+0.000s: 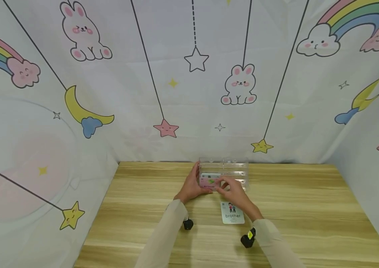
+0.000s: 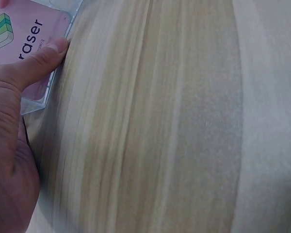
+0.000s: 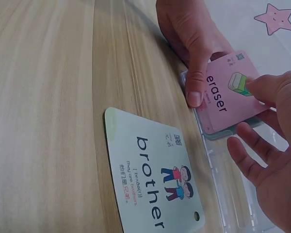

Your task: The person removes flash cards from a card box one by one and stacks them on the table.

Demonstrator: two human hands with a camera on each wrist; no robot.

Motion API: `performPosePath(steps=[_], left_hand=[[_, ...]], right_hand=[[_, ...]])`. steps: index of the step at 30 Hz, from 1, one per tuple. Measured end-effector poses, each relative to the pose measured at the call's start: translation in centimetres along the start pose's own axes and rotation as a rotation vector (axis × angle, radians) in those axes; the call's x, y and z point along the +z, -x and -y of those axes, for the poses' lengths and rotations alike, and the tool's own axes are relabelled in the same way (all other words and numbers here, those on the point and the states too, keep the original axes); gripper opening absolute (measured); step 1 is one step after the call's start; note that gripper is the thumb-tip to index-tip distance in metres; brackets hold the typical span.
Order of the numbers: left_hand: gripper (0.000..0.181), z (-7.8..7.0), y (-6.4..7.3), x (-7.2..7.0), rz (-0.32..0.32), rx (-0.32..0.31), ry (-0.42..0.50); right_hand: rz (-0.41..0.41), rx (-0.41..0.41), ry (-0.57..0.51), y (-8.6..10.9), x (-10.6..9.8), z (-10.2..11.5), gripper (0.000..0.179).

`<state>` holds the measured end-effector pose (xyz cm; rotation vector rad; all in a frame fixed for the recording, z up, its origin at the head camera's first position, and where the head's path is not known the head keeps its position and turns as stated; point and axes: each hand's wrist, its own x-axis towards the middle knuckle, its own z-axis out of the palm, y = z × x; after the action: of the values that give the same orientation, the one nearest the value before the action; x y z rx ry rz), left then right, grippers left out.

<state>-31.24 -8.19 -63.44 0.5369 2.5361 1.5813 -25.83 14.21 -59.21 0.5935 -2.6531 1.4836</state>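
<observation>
A clear plastic case (image 1: 235,167) lies open at the back of the table. My left hand (image 1: 190,187) grips its left side, thumb along the near edge. Inside that half sits a small stack of flashcards, with a pink "eraser" card (image 3: 233,109) on top. My right hand (image 1: 235,192) pinches the cards by their right side, its thumb on the eraser picture and fingers beneath. The stack sits tilted in the case, its lower cards showing below the pink one. In front of the case lies a pale "brother" card (image 1: 233,213), face up.
The wooden table (image 1: 135,216) ends at a printed white curtain (image 1: 189,100), close behind the case. Similar cloth (image 1: 18,149) hangs along the left side. Small black devices (image 1: 247,240) are strapped to both wrists.
</observation>
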Motion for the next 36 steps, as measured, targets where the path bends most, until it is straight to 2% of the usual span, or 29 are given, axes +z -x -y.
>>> performPosePath(steps=[7,14,18,26,31,36], left_hand=[[0.136,0.1,-0.1,0.1,-0.007,-0.002,0.005],[0.132,0.1,0.0,0.2,-0.015,0.04,-0.013],[0.132,-0.1,0.0,0.2,-0.004,0.019,-0.007],[0.137,-0.3,0.0,0.1,0.004,-0.038,-0.012],[0.138,-0.4,-0.1,0.1,-0.001,-0.035,-0.011],[0.137,-0.2,-0.1,0.1,-0.005,-0.014,-0.012]], right_hand=[[-0.06,-0.022,0.007,-0.5,-0.1,0.5,0.026],[-0.117,-0.01,-0.016,-0.7,-0.9,1.3,0.03],[-0.142,-0.001,-0.021,-0.5,-1.5,1.8,0.033],[-0.113,0.052,-0.021,0.8,-3.0,1.8,0.039],[-0.105,0.072,-0.046,1.9,-3.5,1.2,0.044],[-0.073,0.128,-0.059,3.5,-3.8,0.8,0.045]])
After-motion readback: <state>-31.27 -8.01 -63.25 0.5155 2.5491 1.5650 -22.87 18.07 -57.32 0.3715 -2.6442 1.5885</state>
